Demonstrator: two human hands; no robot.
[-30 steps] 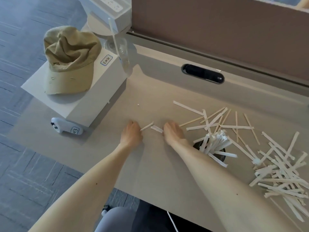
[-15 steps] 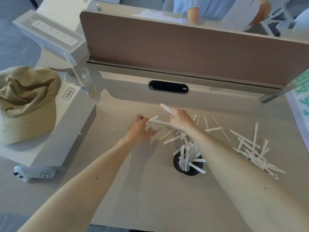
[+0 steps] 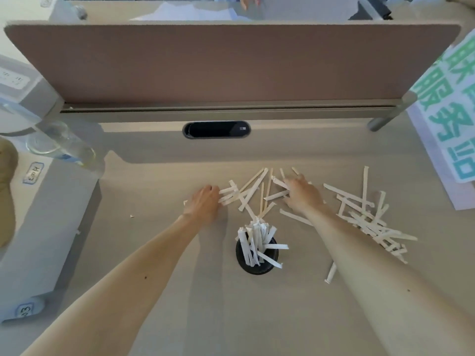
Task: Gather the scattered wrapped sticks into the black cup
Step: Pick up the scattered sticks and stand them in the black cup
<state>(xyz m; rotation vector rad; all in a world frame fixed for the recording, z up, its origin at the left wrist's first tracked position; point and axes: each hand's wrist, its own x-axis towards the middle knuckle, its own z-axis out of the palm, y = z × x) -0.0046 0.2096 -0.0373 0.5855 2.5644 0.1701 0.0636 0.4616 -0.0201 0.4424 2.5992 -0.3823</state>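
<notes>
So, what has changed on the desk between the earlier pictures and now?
Both hands moved from bare desk left of the black cup to the loose sticks behind it. The left hand now rests flat on their left ends; the right hand presses their right side. The head camera swung right, so most of the cap left the view. The cup, its sticks and the right-hand pile look unchanged.

Handwritten "H03" label (image 3: pixel 33 172) on white box (image 3: pixel 59 227), green "服务" on sign (image 3: pixel 447 104)
</notes>
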